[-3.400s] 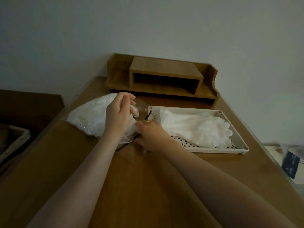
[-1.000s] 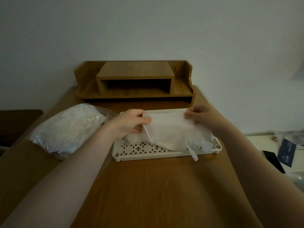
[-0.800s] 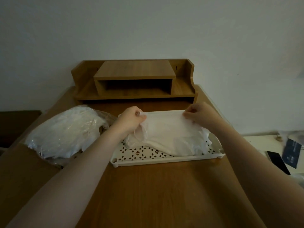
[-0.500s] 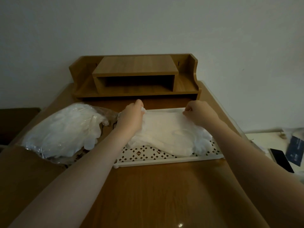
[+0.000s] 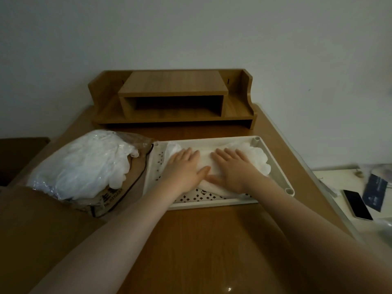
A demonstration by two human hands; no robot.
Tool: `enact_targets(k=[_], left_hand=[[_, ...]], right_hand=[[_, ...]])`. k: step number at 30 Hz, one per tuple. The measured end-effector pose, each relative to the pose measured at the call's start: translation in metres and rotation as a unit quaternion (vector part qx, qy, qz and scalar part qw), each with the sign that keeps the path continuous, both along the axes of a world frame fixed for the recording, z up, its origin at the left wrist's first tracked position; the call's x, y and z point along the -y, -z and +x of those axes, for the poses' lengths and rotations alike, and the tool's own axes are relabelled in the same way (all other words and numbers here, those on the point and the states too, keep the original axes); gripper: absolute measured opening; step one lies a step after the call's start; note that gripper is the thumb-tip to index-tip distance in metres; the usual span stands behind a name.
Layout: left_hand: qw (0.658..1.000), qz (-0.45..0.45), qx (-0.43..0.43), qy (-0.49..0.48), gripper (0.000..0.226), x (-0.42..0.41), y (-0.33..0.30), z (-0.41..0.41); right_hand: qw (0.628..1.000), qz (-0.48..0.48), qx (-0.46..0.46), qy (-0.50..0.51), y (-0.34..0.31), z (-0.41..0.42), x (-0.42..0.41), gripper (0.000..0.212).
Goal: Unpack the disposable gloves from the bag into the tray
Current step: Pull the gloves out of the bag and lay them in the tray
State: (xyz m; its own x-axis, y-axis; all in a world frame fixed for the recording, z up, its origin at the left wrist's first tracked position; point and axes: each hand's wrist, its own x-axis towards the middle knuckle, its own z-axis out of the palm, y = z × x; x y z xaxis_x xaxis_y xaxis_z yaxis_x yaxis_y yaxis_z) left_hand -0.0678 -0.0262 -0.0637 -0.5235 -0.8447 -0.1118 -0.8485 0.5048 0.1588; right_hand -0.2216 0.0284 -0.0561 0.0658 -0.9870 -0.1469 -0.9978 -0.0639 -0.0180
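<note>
Both hands (image 5: pixel 209 168) flat on gloves (image 5: pixel 257 158) w/in tray (image 5: pixel 280 177).

Both hands lie flat, side by side, on the glove stack (image 5: pixel 256 158) in the tray (image 5: pixel 275 166), left hand (image 5: pixel 184 168) beside right hand (image 5: pixel 231 168), thumbs nearly meeting between them. The stack extends to the right of the right hand and beyond both sets of fingertips. The tray rests on the worktop (image 5: pixel 201 247), its near rim just before the wrists. Left of the left hand, just beside the tray, lies the bag (image 5: pixel 84 166) with more gloves inside. Behind the hands, past the tray, a desk shelf (image 5: pixel 172 98) stands against the wall. Well to the right of the right hand, off the worktop on a lower surface, lie a phone (image 5: pixel 357 204) and a card (image 5: pixel 374 192).
</note>
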Motion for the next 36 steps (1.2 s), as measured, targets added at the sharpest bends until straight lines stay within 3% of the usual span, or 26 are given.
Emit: enact_targets(k=[6,10,13,15,17,19,21,24,26,28,31,33,36], left_hand=[[0.995,0.060,0.031,-0.079,0.102,-0.006,0.001,0.016],[0.997,0.043,0.025,-0.060,0.094,-0.010,-0.005,0.024],[0.991,0.020,-0.110,0.077,0.064,-0.033,-0.025,0.035],[0.963,0.010,-0.235,0.130,0.047,-0.050,-0.043,0.048],[0.940,-0.052,-0.317,0.113,0.037,-0.055,-0.054,0.069],[0.936,-0.138,-0.321,0.044,0.028,-0.047,-0.054,0.090],[0.956,-0.167,-0.238,-0.047,0.019,-0.033,-0.049,0.111],[0.982,-0.118,-0.069,-0.127,0.018,-0.022,-0.039,0.133],[0.982,-0.094,-0.042,-0.156,0.025,-0.017,-0.032,0.142],[0.978,-0.094,-0.074,-0.170,0.040,-0.013,-0.028,0.151],[0.948,-0.045,-0.242,-0.200,0.062,-0.010,-0.029,0.155],[0.923,-0.021,-0.325,-0.207,0.067,-0.007,-0.028,0.153],[0.900,-0.033,-0.376,-0.219,0.064,-0.005,-0.025,0.152]], right_hand=[[0.996,0.037,0.001,0.086,0.005,-0.034,-0.008,0.110],[0.994,0.025,0.015,0.107,-0.006,-0.030,-0.012,0.113],[0.987,-0.123,0.040,0.099,-0.024,-0.008,-0.015,0.095],[0.963,-0.232,0.122,0.065,-0.037,0.013,-0.018,0.069],[0.935,-0.293,0.201,0.007,-0.048,0.038,-0.020,0.038],[0.920,-0.313,0.232,-0.053,-0.054,0.067,-0.019,0.022],[0.918,-0.294,0.243,-0.105,-0.054,0.099,-0.017,0.019],[0.930,-0.228,0.238,-0.165,-0.046,0.137,-0.007,0.021],[0.948,-0.162,0.209,-0.177,-0.037,0.157,0.003,0.023],[0.968,-0.096,0.168,-0.161,-0.029,0.176,0.014,0.025],[0.983,-0.020,0.159,-0.086,-0.024,0.194,0.031,0.028],[0.981,0.009,0.189,-0.037,-0.023,0.202,0.041,0.032],[0.976,0.031,0.215,-0.012,-0.021,0.213,0.053,0.035]])
